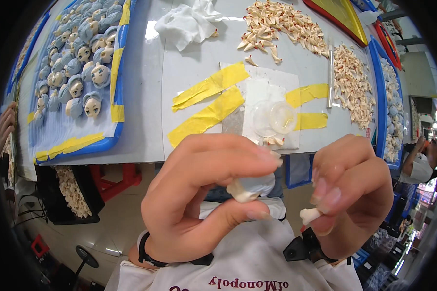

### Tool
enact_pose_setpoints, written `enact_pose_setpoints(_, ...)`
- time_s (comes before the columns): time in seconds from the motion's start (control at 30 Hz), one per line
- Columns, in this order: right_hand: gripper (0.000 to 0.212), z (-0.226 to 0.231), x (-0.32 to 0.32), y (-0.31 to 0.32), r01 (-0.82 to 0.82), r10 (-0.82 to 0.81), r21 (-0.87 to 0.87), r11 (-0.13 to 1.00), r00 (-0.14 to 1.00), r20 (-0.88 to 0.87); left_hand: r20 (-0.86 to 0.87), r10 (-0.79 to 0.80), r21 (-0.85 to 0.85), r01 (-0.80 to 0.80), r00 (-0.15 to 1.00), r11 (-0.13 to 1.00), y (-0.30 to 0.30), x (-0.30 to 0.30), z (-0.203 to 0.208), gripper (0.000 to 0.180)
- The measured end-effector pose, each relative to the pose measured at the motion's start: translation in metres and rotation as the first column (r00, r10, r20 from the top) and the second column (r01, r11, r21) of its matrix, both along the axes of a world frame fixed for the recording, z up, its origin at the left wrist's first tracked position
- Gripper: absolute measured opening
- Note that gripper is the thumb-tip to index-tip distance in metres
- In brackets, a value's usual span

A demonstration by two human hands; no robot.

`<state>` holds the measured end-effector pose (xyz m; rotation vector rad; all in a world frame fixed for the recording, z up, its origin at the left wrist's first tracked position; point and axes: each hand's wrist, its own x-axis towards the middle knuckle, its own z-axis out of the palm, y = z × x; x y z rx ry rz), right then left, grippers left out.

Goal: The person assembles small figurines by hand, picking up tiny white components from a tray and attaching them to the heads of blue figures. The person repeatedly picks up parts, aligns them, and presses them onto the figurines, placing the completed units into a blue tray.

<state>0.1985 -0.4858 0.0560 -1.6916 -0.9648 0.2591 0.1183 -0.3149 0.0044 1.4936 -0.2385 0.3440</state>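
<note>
The person's left hand (pixel 189 189) grasps what looks like a pale-blue and cream doll head (pixel 255 186) between thumb and curled fingers, while the right hand (pixel 357 189) pinches a small cream piece (pixel 310 215) at its fingertips. Both things are in the air before the shirt (pixel 257 247), on the near side of the counter (pixel 145 121). The cream piece lies to the right of the head and a little nearer to the body; its visible end points left, and its long axis seems to run roughly across, but the fingers cover the rest. An open gap separates the two hands. Beyond the counter's near edge stands a clear round container (pixel 281 117), between yellow tape strips (pixel 206 116); a blue-rimmed tray (pixel 107 143) is to the left.
</note>
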Motion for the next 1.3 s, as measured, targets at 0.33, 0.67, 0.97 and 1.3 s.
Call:
enact_pose_setpoints(0.33, 0.025, -0.008, -0.014, 0.009, 0.084, -0.071, 0.07, 0.994, 0.984, -0.164, -0.126, 0.01, -0.263, -0.043, 0.992, 0.964, -0.012, -0.003, 0.006, 0.037)
enact_pose_setpoints(0.67, 0.029, -0.011, -0.01, 0.012, 0.067, -0.066, 0.001, 0.998, 0.971, 0.23, 0.013, 0.112, 0.03, -0.112, 0.994, 0.993, -0.006, -0.008, 0.001, 0.029)
enact_pose_setpoints(0.97, 0.028, -0.004, 0.01, 0.02, 0.024, 0.004, -0.081, 0.996, 0.944, 0.329, 0.037, 0.183, 0.161, -0.187, 0.982, 0.969, 0.007, -0.007, 0.0, 0.036)
enact_pose_setpoints(1.3, 0.014, 0.009, 0.122, 0.042, 0.119, 0.123, -0.532, 0.838, 0.909, 0.397, 0.061, 0.28, 0.174, -0.287, 0.958, 0.942, 0.031, -0.011, -0.01, 0.046)
